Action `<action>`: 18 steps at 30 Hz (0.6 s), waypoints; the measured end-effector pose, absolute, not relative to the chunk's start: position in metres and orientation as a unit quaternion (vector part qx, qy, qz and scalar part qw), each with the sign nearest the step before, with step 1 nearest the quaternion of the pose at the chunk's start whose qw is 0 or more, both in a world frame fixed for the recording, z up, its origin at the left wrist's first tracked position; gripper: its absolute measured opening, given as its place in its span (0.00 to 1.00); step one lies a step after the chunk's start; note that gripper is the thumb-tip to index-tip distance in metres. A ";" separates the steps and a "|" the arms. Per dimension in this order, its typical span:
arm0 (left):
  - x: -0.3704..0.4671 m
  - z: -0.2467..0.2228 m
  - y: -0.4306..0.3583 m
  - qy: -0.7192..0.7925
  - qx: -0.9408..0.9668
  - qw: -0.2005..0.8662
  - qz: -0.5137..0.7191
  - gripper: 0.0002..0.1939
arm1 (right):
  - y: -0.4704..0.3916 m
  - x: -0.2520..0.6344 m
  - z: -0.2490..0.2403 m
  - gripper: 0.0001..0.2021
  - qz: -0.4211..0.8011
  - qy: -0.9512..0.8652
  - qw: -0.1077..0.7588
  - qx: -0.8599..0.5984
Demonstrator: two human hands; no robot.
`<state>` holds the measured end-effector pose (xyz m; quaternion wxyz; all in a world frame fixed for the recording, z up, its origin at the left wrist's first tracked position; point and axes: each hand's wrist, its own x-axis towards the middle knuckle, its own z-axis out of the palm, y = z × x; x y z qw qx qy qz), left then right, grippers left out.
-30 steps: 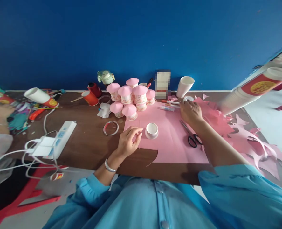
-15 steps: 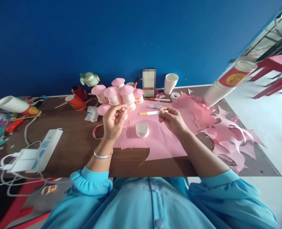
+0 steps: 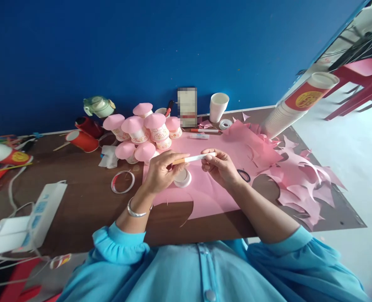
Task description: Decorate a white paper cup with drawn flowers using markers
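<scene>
A white marker pen (image 3: 194, 158) with an orange end lies level between my hands. My left hand (image 3: 159, 173) is closed on the orange end, and my right hand (image 3: 221, 168) pinches the white end between thumb and fingers. Just below the pen, a small upturned white paper cup (image 3: 183, 178) stands on a pink paper sheet (image 3: 215, 197), partly hidden by my left hand. Beyond my left hand stand several small cup houses with pink cone roofs (image 3: 155, 121). A dark ring-shaped handle (image 3: 243, 175) shows beside my right wrist.
Pink paper scraps (image 3: 308, 176) cover the table's right side, near a leaning stack of paper cups (image 3: 286, 119). A tape roll (image 3: 123, 182) and a power strip (image 3: 44, 212) with cables lie on the left. A white cup (image 3: 219, 107) stands by the blue wall.
My left hand has moved right and closed on the pen's orange end, which was free before. My right hand still holds the white end. The view has shifted slightly right.
</scene>
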<state>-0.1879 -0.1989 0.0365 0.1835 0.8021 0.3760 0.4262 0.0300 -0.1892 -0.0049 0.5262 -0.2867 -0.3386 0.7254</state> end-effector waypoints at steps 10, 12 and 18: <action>-0.197 0.035 -0.206 0.363 0.796 0.134 0.465 0.10 | -0.198 0.024 0.000 0.16 0.735 -0.311 0.538 -0.271; -0.197 0.032 -0.205 0.364 0.798 0.125 0.464 0.10 | -0.199 0.022 0.001 0.15 0.721 -0.308 0.553 -0.281; -0.198 0.021 -0.205 0.392 0.768 0.157 0.481 0.09 | -0.200 0.018 0.002 0.16 0.698 -0.307 0.573 -0.300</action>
